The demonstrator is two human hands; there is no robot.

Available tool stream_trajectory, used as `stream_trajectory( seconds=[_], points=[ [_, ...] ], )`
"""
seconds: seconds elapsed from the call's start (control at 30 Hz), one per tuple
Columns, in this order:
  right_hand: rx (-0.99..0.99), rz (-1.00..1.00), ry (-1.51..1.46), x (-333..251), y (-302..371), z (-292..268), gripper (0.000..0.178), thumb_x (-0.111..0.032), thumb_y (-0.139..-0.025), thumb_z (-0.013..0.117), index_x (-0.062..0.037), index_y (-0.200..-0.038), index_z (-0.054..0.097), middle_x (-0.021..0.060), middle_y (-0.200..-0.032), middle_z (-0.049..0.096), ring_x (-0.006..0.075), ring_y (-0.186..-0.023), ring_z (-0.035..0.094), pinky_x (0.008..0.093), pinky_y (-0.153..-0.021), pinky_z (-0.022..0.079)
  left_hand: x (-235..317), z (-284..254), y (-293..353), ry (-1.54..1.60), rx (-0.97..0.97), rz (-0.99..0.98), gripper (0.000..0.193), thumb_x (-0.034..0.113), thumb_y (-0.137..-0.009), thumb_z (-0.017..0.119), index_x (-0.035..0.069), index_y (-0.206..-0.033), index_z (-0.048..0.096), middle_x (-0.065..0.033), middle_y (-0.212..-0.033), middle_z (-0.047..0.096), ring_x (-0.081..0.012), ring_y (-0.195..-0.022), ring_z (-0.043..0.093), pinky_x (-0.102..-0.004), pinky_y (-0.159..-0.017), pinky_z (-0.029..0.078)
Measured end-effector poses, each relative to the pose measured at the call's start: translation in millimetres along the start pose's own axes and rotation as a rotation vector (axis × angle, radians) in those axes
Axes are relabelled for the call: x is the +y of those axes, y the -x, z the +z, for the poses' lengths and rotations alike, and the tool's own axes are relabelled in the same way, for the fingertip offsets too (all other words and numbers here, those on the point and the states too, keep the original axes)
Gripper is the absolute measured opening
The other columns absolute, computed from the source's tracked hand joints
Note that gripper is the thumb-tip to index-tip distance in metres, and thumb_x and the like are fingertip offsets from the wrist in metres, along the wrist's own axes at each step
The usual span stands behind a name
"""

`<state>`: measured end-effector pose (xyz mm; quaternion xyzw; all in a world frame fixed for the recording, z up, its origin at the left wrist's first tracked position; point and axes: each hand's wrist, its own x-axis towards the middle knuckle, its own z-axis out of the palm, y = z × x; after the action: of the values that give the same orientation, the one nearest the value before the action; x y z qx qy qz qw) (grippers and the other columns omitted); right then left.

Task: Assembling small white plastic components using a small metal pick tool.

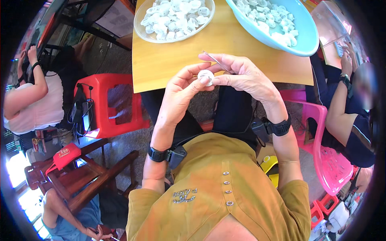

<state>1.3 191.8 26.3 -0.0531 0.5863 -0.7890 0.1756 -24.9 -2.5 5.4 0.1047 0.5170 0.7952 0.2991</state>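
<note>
Above the near edge of the yellow wooden table (169, 68), a small round white plastic piece (205, 76) is held between both hands. On the left, the left hand (181, 92) is raised from the lap, its thumb and forefinger closed on the left rim of the piece; a black band (157, 154) is worn at that wrist. The piece looks like a moulded disc or cap, smooth and slightly glossy, with a darker spot at its centre whose nature cannot be made out. It is judged to be very light and stiff, unlikely to bend under a pinch, yet slippery enough to pop out if squeezed on its curved edge. A hold across opposite points of the rim, as is seen now, is judged the surest. To the right, the right hand (245, 74) is closed on the other side of the piece with thumb and forefinger, while a thin metal pin or needle-like tool (216, 61) is clamped between its upper fingers, slanting up to the left. The tool looks rigid, fine and sharp.

Farther back on the table, a clear shallow dish (141, 24) on the left is heaped with similar white pieces, and a pale blue plastic bowl (303, 30) on the right is filled with more. The table surface is matt and smooth. A red plastic stool (100, 120) stands at the left of the table, a pink plastic chair (325, 168) at the right.
</note>
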Motion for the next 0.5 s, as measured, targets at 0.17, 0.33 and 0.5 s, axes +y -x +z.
stream_trajectory(
  seconds=[0.17,0.33,0.5],
  points=[
    [0.165,-0.057,0.003,23.4,-5.9,5.1,0.046,-0.015,-0.086,0.067,-0.0029,-0.128,0.053,0.0034,-0.103,0.065,0.0072,-0.094,0.057,0.0218,-0.086,0.044,-16.0,-1.0,1.5,0.022,0.162,0.041,0.03,0.008,-0.09,0.061,-0.001,-0.118,0.057,-0.0102,-0.109,0.063,-0.0167,-0.098,0.062,-0.0323,-0.087,0.053],
    [0.436,-0.078,0.383,26.8,-3.1,18.3,0.03,-0.018,-0.082,0.071,-0.004,-0.108,0.065,-0.0018,-0.092,0.064,0.0031,-0.064,0.047,0.0196,-0.059,0.04,-20.9,-1.6,-2.3,0.048,0.322,0.135,0.025,0.007,-0.089,0.062,-0.001,-0.112,0.058,-0.0119,-0.108,0.063,-0.0173,-0.097,0.063,-0.0321,-0.087,0.053],
    [0.51,-0.227,0.484,26.7,-7.4,31.5,0.021,-0.016,-0.081,0.071,-0.0047,-0.098,0.067,-0.0021,-0.081,0.06,0.0045,-0.055,0.037,0.0215,-0.049,0.033,-19.4,-1.5,-7.3,0.069,0.38,0.183,0.026,0.007,-0.087,0.065,-0.003,-0.11,0.059,-0.01,-0.103,0.064,-0.0155,-0.092,0.064,-0.0291,-0.083,0.053]
  ],
)
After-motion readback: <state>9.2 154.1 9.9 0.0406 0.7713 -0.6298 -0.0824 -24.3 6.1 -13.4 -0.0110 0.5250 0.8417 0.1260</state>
